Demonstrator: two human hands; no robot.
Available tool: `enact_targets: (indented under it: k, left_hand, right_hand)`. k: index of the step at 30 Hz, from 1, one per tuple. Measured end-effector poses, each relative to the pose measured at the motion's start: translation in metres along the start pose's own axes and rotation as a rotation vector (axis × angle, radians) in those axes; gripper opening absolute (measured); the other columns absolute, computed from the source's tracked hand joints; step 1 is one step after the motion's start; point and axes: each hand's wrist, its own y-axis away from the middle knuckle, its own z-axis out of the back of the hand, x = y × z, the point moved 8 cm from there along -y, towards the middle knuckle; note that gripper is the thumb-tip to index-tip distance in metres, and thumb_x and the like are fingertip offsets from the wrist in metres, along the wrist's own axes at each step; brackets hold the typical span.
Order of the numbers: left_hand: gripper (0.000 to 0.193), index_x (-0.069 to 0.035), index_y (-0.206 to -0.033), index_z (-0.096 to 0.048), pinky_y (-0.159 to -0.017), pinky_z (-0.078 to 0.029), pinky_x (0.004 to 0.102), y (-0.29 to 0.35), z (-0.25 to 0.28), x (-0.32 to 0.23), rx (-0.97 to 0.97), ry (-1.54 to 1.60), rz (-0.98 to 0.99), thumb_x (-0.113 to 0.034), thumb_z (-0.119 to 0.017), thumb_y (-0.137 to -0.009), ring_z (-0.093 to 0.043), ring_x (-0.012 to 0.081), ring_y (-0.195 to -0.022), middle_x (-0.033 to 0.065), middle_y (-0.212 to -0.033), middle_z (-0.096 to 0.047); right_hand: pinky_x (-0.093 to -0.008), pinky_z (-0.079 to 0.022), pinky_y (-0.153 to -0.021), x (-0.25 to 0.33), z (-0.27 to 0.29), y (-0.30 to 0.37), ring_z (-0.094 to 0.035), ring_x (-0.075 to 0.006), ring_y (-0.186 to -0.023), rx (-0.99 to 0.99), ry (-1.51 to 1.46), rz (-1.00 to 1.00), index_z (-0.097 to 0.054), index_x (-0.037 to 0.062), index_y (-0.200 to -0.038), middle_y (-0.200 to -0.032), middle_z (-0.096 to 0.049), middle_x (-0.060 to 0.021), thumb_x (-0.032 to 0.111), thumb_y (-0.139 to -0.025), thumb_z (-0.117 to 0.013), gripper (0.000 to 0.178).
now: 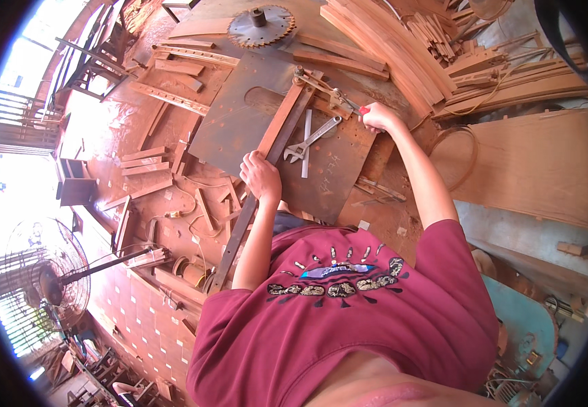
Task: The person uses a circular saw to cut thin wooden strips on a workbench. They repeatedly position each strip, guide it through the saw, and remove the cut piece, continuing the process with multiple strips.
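My left hand (261,178) is closed round a reddish wooden strip (281,121), which lies along a long dark metal bar (245,220) on a metal table plate (229,112). At the far end of the strip is a metal clamp (336,102) with linked arms. My right hand (378,118) is closed on the red handle (363,110) that leads off this clamp. Between my hands, an adjustable wrench (315,138) lies across a thin white strip (306,150) on the plate. My fingers hide part of the handle.
Beyond the plate stands a toothed circular saw blade (261,28). Long planks (392,51) are stacked at the far right, by a large wooden board (524,166). Offcuts (146,161) and a cable lie to the left. A standing fan (50,281) is at the left.
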Motion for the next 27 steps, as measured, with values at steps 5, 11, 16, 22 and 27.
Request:
enact_targets:
  k: [5, 11, 16, 22, 27]
  left_hand:
    - [0.026, -0.007, -0.118, -0.059, -0.097, -0.046, 0.0453, 0.0, -0.002, 0.001, -0.008, -0.048, 0.008, -0.012, -0.061, -0.092, -0.059, 0.0317, -0.114, 0.0099, -0.12, -0.061]
    - [0.028, -0.007, -0.121, -0.058, -0.099, -0.045, 0.0465, 0.001, -0.002, 0.003, -0.032, -0.004, 0.013, -0.011, -0.059, -0.093, -0.058, 0.0331, -0.117, 0.0121, -0.122, -0.061]
    - [0.032, -0.005, -0.124, -0.058, -0.1, -0.045, 0.0466, 0.0, -0.017, 0.013, -0.079, 0.036, 0.032, -0.012, -0.059, -0.093, -0.057, 0.0341, -0.119, 0.0137, -0.122, -0.062]
    - [0.032, -0.005, -0.121, -0.059, -0.101, -0.046, 0.0448, -0.001, -0.029, 0.018, -0.15, -0.014, 0.02, -0.012, -0.061, -0.09, -0.059, 0.0324, -0.115, 0.0128, -0.12, -0.063]
    - [0.024, -0.003, -0.117, -0.061, -0.098, -0.046, 0.0471, -0.002, -0.037, 0.019, -0.251, 0.006, -0.02, -0.015, -0.055, -0.096, -0.061, 0.0351, -0.111, 0.0153, -0.115, -0.065]
  right_hand:
    - [-0.0405, -0.059, -0.084, 0.025, 0.006, 0.019, -0.076, -0.0278, -0.093, -0.367, 0.285, -0.042, -0.08, 0.0128, -0.104, -0.1, -0.078, -0.0137, 0.014, -0.079, -0.064, 0.029]
    - [-0.0433, -0.059, -0.09, 0.028, 0.007, 0.03, -0.074, -0.0335, -0.103, -0.387, 0.281, 0.039, -0.081, 0.0149, -0.108, -0.108, -0.077, -0.0169, 0.018, -0.079, -0.064, 0.034]
    - [-0.0462, -0.06, -0.084, 0.035, 0.0, 0.028, -0.074, -0.0372, -0.092, -0.472, 0.365, 0.263, -0.081, 0.0138, -0.099, -0.096, -0.077, -0.0183, 0.02, -0.074, -0.065, 0.031]
    - [-0.0483, -0.06, -0.079, 0.029, -0.015, 0.013, -0.075, -0.036, -0.09, -0.517, 0.366, 0.35, -0.078, 0.0137, -0.091, -0.094, -0.077, -0.0173, 0.023, -0.077, -0.065, 0.022]
    - [-0.0479, -0.059, -0.084, 0.017, -0.023, -0.008, -0.075, -0.0336, -0.095, -0.598, 0.34, 0.311, -0.079, 0.0151, -0.097, -0.099, -0.078, -0.0142, 0.025, -0.077, -0.067, 0.026]
